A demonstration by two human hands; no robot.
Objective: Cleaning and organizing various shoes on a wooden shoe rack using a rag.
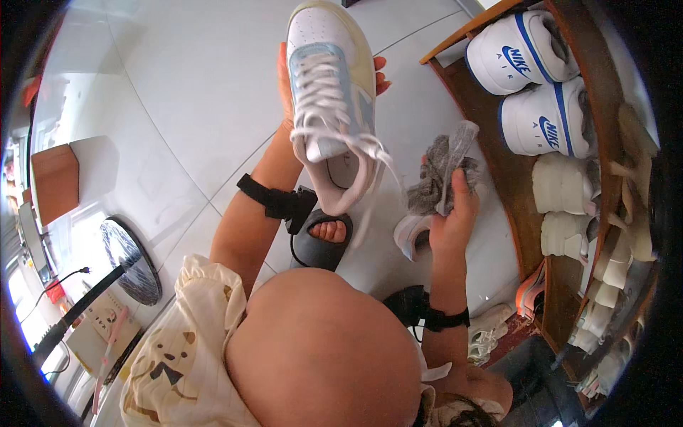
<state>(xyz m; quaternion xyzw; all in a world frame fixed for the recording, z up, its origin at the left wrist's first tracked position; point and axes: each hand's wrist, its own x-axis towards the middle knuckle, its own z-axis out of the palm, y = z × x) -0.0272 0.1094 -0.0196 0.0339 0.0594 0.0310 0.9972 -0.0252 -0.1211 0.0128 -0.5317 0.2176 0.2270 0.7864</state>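
My left hand [285,91] holds up a white and light-blue lace-up sneaker [325,32], toe pointing away from me. Its fingers wrap around from beneath, with some fingertips showing past the right side. The laces are crossed up the tongue, and loose ends hang by the heel opening. In my right hand [453,224] is a bunched grey cloth [437,171], gripped with the thumb on top and held apart from the sneaker. Below that hand, a second pale sneaker [406,237] stands on the floor, partly hidden by the hand.
A wooden shoe rack [480,123] on the right holds several pairs, including white Nike sneakers [528,53]. A foot in a dark slipper [320,251] rests on the tiled floor [187,80]. At left are a round fan base [133,267] and a brown box [56,184].
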